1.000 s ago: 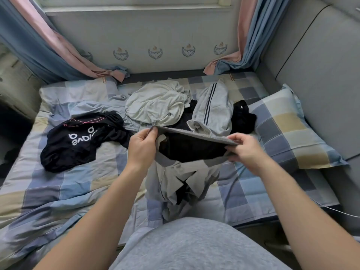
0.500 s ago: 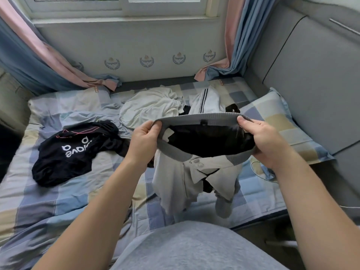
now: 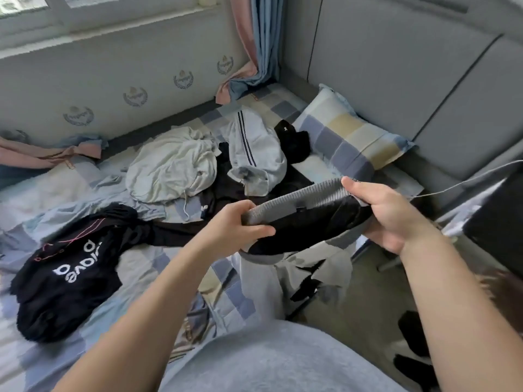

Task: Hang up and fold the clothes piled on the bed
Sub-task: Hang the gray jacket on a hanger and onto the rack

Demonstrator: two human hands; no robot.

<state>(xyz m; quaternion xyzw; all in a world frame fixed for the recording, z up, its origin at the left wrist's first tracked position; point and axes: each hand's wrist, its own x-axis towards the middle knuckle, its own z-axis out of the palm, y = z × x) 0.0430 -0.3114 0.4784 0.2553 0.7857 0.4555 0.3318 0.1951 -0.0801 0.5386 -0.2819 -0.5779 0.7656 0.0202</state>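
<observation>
The checked bed (image 3: 51,360) sat against the papered wall (image 3: 113,66), a pile of clothes (image 3: 175,165) at its middle. We recorded the grey garment (image 3: 297,200) held up over the bed's near edge, left hand (image 3: 240,224) and right hand (image 3: 390,213) each clenched around its ribbed waistband.

Open bed (image 3: 147,267) lies right of the black printed shirt (image 3: 65,281). The piled clothes (image 3: 175,165) crowd the far side; a pillow (image 3: 345,137) blocks the right
</observation>
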